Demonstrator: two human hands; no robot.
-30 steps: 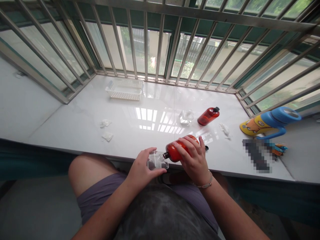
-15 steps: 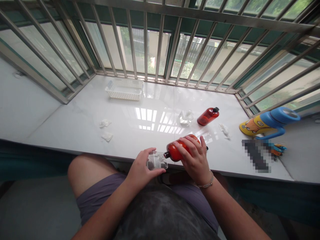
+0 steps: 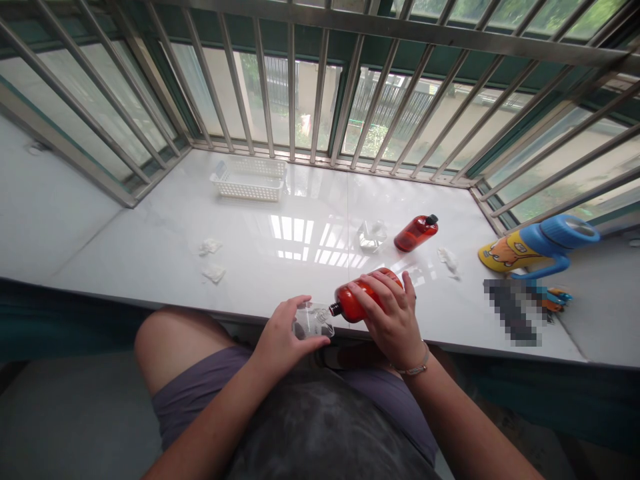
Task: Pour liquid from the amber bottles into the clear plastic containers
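Observation:
My left hand (image 3: 280, 337) is closed around a small clear container (image 3: 311, 321), held at the counter's front edge. Its opening appears to face right. In my right hand (image 3: 393, 320) is an amber-red bottle (image 3: 361, 297), tipped nearly on its side with the black threaded neck pointing left. No cap is on that neck, which sits right by the clear container's mouth; I cannot tell whether they touch. Behind them on the counter stand a second clear container (image 3: 372, 237) and another red bottle (image 3: 417, 233) with a black cap.
The white counter (image 3: 150, 267) runs up to a barred window. On it are a white basket (image 3: 250, 190), crumpled tissues (image 3: 214, 273) at left, another tissue (image 3: 449, 261) at right, and a blue-yellow flask (image 3: 535, 247). A blurred dark object (image 3: 513, 313) lies near the right end.
My right hand and the red bottle have shifted very slightly to the right. My left hand keeps its hold on the clear container, and the counter items have not moved.

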